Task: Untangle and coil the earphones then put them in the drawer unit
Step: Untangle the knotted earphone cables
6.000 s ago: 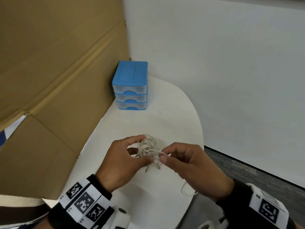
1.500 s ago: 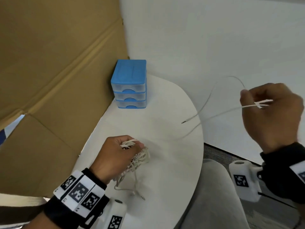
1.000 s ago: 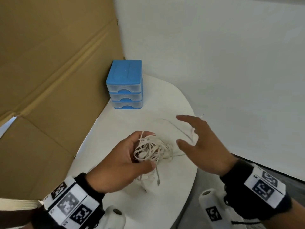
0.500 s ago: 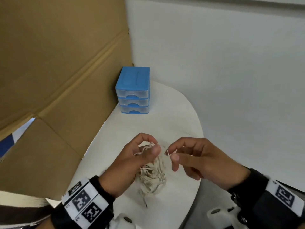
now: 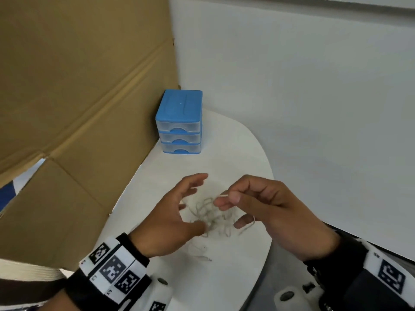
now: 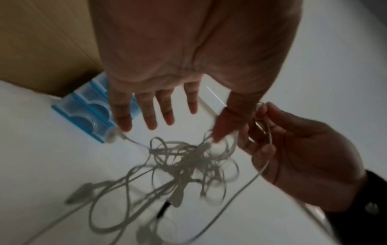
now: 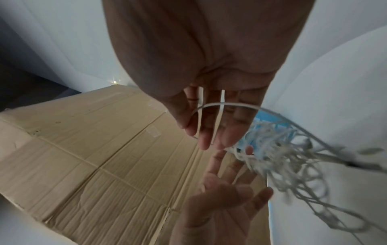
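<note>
The white earphones (image 5: 210,217) are a loose, blurred tangle between my two hands, low over the white table (image 5: 224,288). My right hand (image 5: 224,198) pinches one strand of the cable between thumb and forefinger, and another strand runs across its fingers (image 7: 211,132). The tangle (image 6: 188,162) dangles from that hand. My left hand (image 5: 197,200) is open with fingers spread, and its thumb tip touches the tangle's edge. The jack plug (image 5: 205,258) lies on the table. The blue drawer unit (image 5: 179,122) stands at the far end, all three drawers closed.
A large cardboard sheet (image 5: 78,97) walls off the table's left side, right beside the drawer unit. A white wall (image 5: 303,108) runs behind and to the right. The table's curved right edge (image 5: 267,176) drops to a dark floor.
My left hand has let go of the tangle and spread its fingers. The bundle has fallen looser and hangs from the right hand's pinch.
</note>
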A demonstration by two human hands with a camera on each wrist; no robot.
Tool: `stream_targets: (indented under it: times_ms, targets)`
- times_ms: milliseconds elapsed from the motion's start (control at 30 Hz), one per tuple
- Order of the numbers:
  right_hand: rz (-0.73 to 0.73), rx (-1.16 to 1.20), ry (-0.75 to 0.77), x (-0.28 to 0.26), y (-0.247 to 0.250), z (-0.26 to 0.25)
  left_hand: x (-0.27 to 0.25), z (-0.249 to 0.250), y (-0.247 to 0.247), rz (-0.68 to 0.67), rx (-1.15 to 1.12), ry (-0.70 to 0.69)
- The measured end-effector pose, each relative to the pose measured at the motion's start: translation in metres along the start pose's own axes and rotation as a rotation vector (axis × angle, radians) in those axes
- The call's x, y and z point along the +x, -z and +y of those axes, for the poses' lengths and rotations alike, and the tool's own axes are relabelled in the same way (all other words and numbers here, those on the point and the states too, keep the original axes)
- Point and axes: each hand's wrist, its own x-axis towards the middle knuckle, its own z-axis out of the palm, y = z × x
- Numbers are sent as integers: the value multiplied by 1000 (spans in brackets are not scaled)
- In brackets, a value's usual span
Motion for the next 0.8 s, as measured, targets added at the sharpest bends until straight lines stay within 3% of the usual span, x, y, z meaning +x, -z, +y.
stream_targets:
  times_ms: [100,200,333,567,733,800]
  targets:
    - [6,-142,68,0,1,7,-1,3,-13,3,-261,87]
    - [63,-159,80,2,3,11,-3,5,-25,24,-84,-10]
    - [146,77,123,2,9,-4,-10,-14,-36,29,229,-17]
    - [173,268,172,-6,13,-31,1,-20,-21,305,215,-46]
    - [102,418,100,-1,15,-26,2,-17,-5,333,352,-64]
    - [138,304,50,1,12,-17,-1,-8,-4,335,403,-110]
